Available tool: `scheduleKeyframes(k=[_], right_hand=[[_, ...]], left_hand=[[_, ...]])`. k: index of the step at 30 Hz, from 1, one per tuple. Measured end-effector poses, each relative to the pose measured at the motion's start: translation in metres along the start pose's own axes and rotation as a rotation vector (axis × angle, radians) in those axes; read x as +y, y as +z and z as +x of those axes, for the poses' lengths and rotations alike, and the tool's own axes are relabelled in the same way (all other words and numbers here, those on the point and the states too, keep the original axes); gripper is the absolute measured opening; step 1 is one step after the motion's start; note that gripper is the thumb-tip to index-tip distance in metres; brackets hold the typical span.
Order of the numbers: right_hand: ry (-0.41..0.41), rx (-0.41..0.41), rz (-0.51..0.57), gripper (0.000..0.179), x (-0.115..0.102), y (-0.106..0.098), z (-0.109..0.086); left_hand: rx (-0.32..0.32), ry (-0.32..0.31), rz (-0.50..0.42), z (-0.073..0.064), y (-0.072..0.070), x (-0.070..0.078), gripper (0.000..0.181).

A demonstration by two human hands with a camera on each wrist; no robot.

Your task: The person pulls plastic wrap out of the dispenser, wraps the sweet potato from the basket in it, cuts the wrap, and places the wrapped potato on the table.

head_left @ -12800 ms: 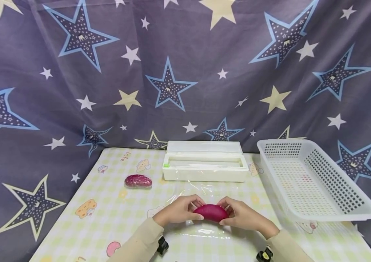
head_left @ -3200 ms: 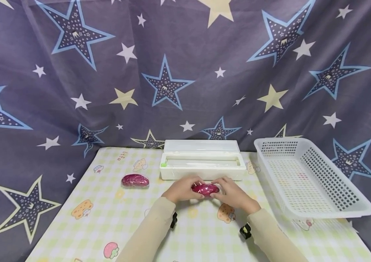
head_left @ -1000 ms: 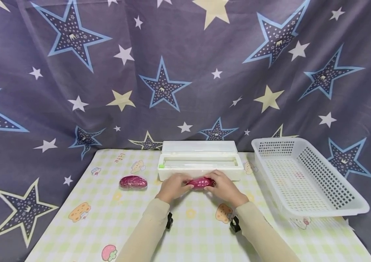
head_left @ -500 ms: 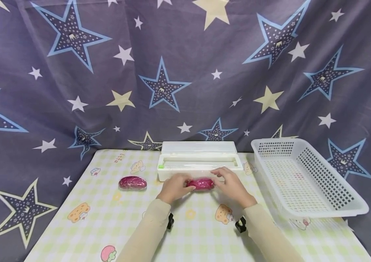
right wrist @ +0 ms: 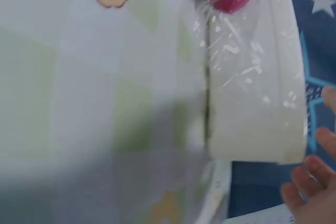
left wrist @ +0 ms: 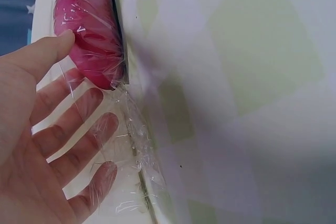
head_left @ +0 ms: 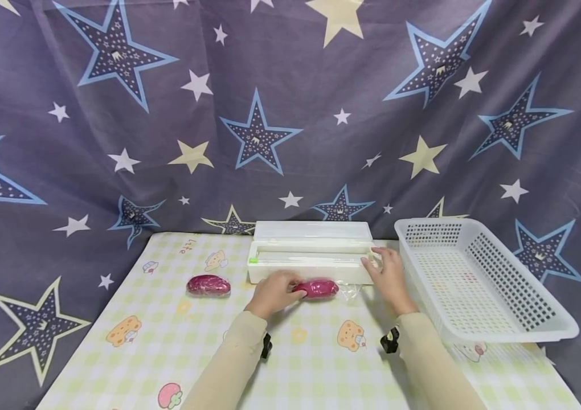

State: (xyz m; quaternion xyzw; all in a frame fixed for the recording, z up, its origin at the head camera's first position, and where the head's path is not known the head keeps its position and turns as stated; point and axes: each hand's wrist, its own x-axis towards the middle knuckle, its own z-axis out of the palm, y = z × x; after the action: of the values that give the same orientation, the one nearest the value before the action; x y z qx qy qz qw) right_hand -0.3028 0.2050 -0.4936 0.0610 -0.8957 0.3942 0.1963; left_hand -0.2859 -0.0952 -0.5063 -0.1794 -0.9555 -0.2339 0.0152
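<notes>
Pink film-wrapped obj (head_left: pixel 319 288), L hand (head_left: pixel 272 293) touching, tablecloth (head_left: pixel 85 376) txt "Life" (head_left: pixel 185 246)

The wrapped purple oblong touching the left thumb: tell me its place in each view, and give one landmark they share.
Head: purple oblong slightly right of centre, lower half, in front of the white box.
Left wrist: upper left, reaching the top edge.
Right wrist: top edge, right of centre, only one end showing.
Shared landmark: white box.
</notes>
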Motion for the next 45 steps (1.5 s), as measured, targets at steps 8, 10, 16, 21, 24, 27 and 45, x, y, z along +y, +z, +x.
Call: scheduleKeyframes(k=[8, 10, 16, 21, 24, 27, 45], right_hand=[[0.212, -0.167, 0.108, 0.066, 0.011, -0.002, -0.007], [0.220, -0.167, 0.126, 0.067, 0.012, -0.002, -0.008], [0.242, -0.178, 0.161, 0.069, 0.014, -0.001, -0.007], [0.264, -0.196, 0.200, 0.071, 0.015, -0.002, -0.008], [0.266, -0.195, 0.217, 0.071, 0.014, -0.001, -0.007], [0.275, -0.196, 0.239, 0.070, 0.014, -0.001, -0.006], [0.304, -0.179, 0.296, 0.069, 0.013, 0.001, -0.008]], left_hand=[[-0.001, 0.009, -0.017, -0.001, -0.002, 0.000, 0.036], [0.004, 0.010, -0.020, -0.002, -0.003, 0.002, 0.037], [0.041, 0.024, -0.016, -0.004, -0.010, 0.005, 0.038], [0.158, 0.040, -0.065, -0.005, -0.021, 0.002, 0.031], [0.329, 0.062, -0.074, -0.004, -0.029, -0.004, 0.024], [0.500, 0.052, -0.083, -0.004, -0.036, -0.012, 0.023], [0.526, -0.129, -0.161, -0.006, -0.051, -0.051, 0.046]])
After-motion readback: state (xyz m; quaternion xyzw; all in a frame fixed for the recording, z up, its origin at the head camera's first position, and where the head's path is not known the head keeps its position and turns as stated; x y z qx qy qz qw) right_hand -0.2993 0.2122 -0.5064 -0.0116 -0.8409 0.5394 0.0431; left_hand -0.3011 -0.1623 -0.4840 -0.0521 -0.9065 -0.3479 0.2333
